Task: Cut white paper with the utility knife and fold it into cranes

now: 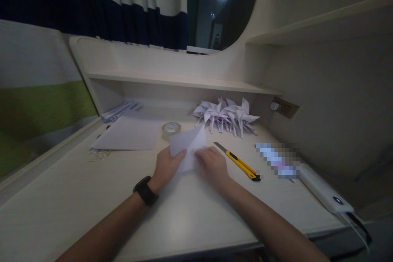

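Observation:
Both of my hands rest on a white sheet of paper (188, 143) in the middle of the desk (92, 196). My left hand (167, 166), with a black watch on the wrist, pinches the sheet's left side. My right hand (213, 166) presses down on its right side. The far part of the paper is lifted off the desk in a fold. A yellow utility knife (239, 161) with its blade out lies just right of my right hand.
A pile of folded white paper pinwheels (227, 116) sits at the back. A roll of clear tape (170, 129) and a flat white sheet (129, 133) lie to the left. A white power bank (325, 192) with cable lies at the right edge. A shelf (184, 82) overhangs the back.

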### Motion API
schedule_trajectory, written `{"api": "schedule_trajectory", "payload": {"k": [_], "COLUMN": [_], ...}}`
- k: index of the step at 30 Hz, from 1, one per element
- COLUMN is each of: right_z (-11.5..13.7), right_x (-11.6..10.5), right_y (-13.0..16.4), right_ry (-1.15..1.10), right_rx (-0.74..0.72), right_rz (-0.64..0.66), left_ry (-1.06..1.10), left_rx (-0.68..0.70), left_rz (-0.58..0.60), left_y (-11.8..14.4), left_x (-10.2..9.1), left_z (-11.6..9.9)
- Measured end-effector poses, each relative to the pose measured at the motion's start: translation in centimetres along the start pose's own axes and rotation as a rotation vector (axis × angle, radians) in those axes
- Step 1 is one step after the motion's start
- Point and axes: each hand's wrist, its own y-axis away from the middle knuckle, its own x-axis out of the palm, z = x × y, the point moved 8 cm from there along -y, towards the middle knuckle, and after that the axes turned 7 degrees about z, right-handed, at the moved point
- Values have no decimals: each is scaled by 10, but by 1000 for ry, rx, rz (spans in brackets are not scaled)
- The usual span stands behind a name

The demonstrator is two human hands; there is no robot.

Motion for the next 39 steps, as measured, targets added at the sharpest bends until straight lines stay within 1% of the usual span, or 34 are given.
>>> {"api": "schedule_trajectory", "payload": {"k": [4, 15, 20, 29, 35, 39], "right_z": [-2, 2, 2, 7, 9, 10], "right_x": [-10, -10, -9, -7, -4, -4], "right_y": [-2, -2, -2, -1, -1, 0], "right_ry": [83, 102, 123, 192, 229, 199], "right_rx": [42, 29, 38, -28, -67, -76], "right_rz": [-67, -80, -75, -47, -35, -51], "left_ry": [9, -42, -41, -102, -235, -304], "left_rx": [-8, 6, 12, 49, 77, 151], "left_rz": [-1, 47, 42, 51, 66, 65], "left_y": [3, 7, 7, 8, 9, 13], "left_x": [3, 10, 10, 12, 13, 16], "left_z": [-2, -6, -5, -7, -10, -16]}}
